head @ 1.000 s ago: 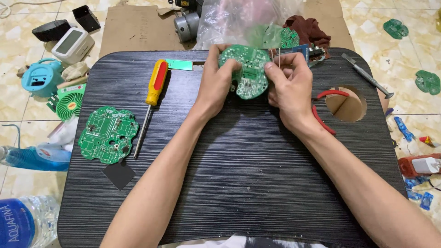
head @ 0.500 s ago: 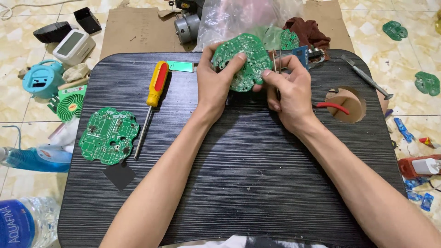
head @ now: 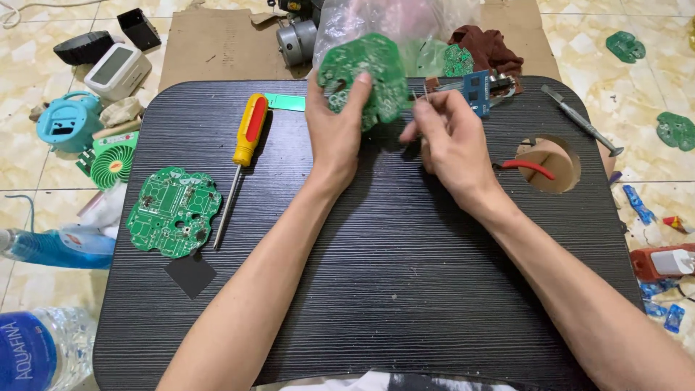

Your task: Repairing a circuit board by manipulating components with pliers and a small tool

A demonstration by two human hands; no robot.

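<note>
Two hands: left (head: 337, 134) grips circuit board (head: 369, 72), right (head: 449, 141) pinches tweezers (head: 426, 90) near table's far edge (head: 217, 85).

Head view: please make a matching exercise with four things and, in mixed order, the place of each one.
Things:
1. round green circuit board
2. flat green circuit board
3. screwdriver with yellow and red handle
4. thin metal tweezers

Places:
A. pinched in the right hand
B. lying on the black table, near its left edge
C. raised in the left hand
D. lying on the table between the flat board and the left hand

Pairs: 1-C, 2-B, 3-D, 4-A
</note>
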